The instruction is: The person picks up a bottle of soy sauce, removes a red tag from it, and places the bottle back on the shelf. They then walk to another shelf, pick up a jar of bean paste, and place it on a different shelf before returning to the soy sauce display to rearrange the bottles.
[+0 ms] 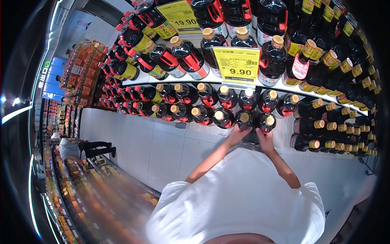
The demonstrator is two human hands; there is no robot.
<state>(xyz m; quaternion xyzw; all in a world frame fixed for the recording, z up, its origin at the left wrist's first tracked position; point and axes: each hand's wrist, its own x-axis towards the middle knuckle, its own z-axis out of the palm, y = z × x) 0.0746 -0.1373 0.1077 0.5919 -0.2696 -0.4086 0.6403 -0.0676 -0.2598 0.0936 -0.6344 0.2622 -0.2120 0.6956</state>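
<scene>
Left hand point(235, 136): fingers against the near side of a dark bottle point(245, 118), tan cap, front row of the lower shelf point(285, 128); fingertips partly hidden, cannot tell whether grasping. Bottle: probably weighty if full, stiff, smooth, perhaps slippery; wall material not evident, so breakage risk uncertain; best taken round the body with both hands, not by the cap. Right hand point(266, 140): fingers at the low near side of the neighbouring bottle point(266, 122), same row, similar build; closure likewise cannot be told.

Reads 9.90 on the nearer sign point(237, 65), 19.90 on the farther sign point(178, 17). Shows another person point(70, 149) well apart, across the tiled floor point(162, 150).
</scene>
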